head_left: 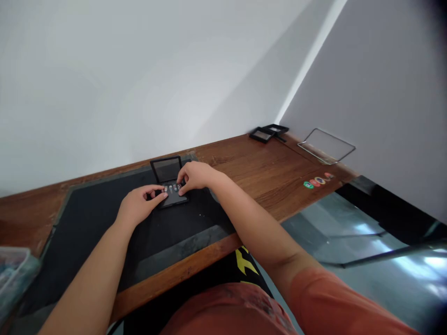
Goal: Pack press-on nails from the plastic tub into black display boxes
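A small black hinged case (172, 200) lies on the dark mat with its see-through lid (166, 169) raised toward the wall. Inside it is a row of several tiny, shiny, pale pieces (171, 189), too small to name. My left hand (138, 203) is at the left end of that row, thumb and fingertips drawn close together. At the right end, my right hand (195, 177) curls over the case with thumb and fingers in a pinch. What sits between the fingertips of either hand is too small to make out.
A black mat (98, 209) covers part of the wooden table (230, 158). Black framed cases (262, 134) lie at the far corner, near a wire frame (326, 146) against the wall. Colourful round stickers (317, 181) lie to the right. A plastic tub (16, 274) stands at left.
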Available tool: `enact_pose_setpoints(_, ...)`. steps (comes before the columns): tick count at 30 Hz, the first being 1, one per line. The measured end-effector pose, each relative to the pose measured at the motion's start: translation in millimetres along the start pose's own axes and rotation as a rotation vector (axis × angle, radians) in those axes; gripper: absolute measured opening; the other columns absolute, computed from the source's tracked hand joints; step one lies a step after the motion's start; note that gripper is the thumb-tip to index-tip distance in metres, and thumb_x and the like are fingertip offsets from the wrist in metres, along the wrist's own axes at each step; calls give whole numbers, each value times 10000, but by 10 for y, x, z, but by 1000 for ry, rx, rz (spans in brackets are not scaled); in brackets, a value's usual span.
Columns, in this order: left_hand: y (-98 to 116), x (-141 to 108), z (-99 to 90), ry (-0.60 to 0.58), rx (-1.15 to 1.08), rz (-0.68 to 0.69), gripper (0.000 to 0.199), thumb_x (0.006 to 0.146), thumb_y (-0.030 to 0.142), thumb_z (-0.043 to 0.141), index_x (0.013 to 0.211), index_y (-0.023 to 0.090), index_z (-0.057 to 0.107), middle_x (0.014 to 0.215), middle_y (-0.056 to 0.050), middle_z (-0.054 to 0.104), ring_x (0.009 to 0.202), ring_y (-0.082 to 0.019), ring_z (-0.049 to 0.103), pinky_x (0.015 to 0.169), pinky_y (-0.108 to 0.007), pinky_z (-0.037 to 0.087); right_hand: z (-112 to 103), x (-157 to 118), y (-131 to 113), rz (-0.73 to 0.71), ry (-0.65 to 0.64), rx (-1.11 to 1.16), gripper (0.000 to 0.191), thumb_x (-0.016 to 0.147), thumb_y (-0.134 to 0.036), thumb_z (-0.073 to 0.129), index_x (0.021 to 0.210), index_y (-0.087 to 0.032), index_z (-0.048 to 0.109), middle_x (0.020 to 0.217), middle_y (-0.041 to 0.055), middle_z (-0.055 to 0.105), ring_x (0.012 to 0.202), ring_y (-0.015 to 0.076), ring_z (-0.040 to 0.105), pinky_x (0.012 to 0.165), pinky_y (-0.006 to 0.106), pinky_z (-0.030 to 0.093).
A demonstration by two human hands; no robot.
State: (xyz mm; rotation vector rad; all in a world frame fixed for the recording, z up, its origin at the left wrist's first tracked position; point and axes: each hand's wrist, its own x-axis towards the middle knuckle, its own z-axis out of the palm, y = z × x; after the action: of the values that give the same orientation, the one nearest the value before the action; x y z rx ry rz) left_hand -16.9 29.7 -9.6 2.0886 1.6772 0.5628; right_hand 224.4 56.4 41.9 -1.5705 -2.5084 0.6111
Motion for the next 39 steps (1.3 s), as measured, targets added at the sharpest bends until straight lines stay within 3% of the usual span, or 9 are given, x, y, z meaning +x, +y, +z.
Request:
enact_pose_setpoints(8, 15, 4, 24, -13, 24, -16, 533, 855, 670, 613, 1191, 299, 793, 646, 26, 543, 585, -161, 487, 555, -279, 318, -23, 23, 40, -59, -46, 8, 470, 686, -446, 881, 1106, -243, 820, 952, 14, 796, 752, 140, 666, 595, 247, 381)
enact_pose_setpoints(16, 82, -10, 16, 16, 115, -1, 536, 861, 684, 601, 1190, 310, 800, 646, 9, 571, 584, -179, 537, 538, -280, 346, -51, 0, 35, -57, -69, 46, 389, 715, -402, 875, 1056, -223, 820, 971, 27, 799, 776, 140, 677, 615, 239, 396)
enact_pose_setpoints(26, 143, 17, 22, -58, 203, 23, 590, 890, 689, 551, 1362, 365, 697, 688, 12, 619, 652, -198, 593, 587, -291, 367, -14, -4, -32, -91, -61, -30, 575, 708, -441, 852, 1227, -233, 716, 1101, 45, 768, 902, 191, 682, 641, 265, 388)
enact_pose_setpoints(39, 150, 59, 47, -48, 190, -8, 570, 875, 701, 572, 1282, 344, 751, 673, 14, 609, 644, -188, 583, 571, -288, 340, 50, 0, -58, -102, -37, -21, 352, 812, -352, 729, 1136, -214, 741, 1091, 58, 767, 890, 180, 680, 657, 260, 401)
